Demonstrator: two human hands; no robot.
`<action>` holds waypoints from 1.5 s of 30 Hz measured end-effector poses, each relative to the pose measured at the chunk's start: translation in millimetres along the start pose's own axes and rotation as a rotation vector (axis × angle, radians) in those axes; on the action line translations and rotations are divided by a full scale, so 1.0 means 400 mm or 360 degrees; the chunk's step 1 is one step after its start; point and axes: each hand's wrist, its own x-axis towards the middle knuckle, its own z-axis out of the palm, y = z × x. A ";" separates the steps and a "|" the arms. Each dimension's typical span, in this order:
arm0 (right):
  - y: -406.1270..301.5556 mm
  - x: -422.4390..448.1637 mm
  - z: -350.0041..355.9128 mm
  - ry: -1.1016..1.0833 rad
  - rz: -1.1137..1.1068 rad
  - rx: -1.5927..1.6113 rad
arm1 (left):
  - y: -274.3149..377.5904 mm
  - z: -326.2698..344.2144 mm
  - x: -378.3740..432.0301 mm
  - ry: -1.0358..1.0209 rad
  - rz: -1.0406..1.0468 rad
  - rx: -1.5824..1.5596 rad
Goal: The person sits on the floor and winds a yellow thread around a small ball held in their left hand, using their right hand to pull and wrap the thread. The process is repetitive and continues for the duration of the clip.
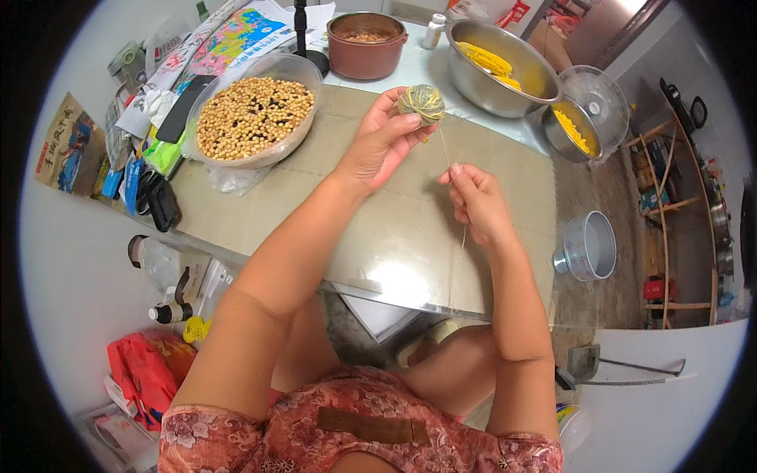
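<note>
A small ball of green and yellow yarn [421,105] is held up in my left hand [384,139], between the thumb and fingers, over the far part of the table. From the ball a thin strand [445,145] runs down to my right hand [476,201]. The thumb and forefinger of that hand pinch the strand, and its loose tail [463,237] hangs below the palm. Both hands are above the beige table cover [378,236], with my right hand lower and to the right of the ball.
Left stands a clear plastic bowl of beans [254,118], beside a black phone [184,109]. Behind are a reddish-brown pot [366,53], a white bottle [434,31] and a steel basin with corn cobs [502,68]. A smaller bowl of corn kernels [572,131] sits right.
</note>
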 end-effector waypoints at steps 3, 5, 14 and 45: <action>0.009 -0.013 0.025 -0.0093 0.0006 -0.0153 | 0.005 -0.010 0.005 0.0123 0.0079 0.0195; 0.014 -0.024 0.035 -0.0166 -0.0054 -0.0258 | 0.009 -0.008 0.008 0.0188 0.0154 0.0300; -0.020 -0.079 0.015 -0.0749 0.0094 -0.0334 | 0.011 -0.028 0.016 0.0253 0.0355 0.0884; -0.070 -0.080 -0.198 -0.0125 -0.0551 0.0134 | -0.014 0.052 -0.049 -0.1010 -0.0874 0.0429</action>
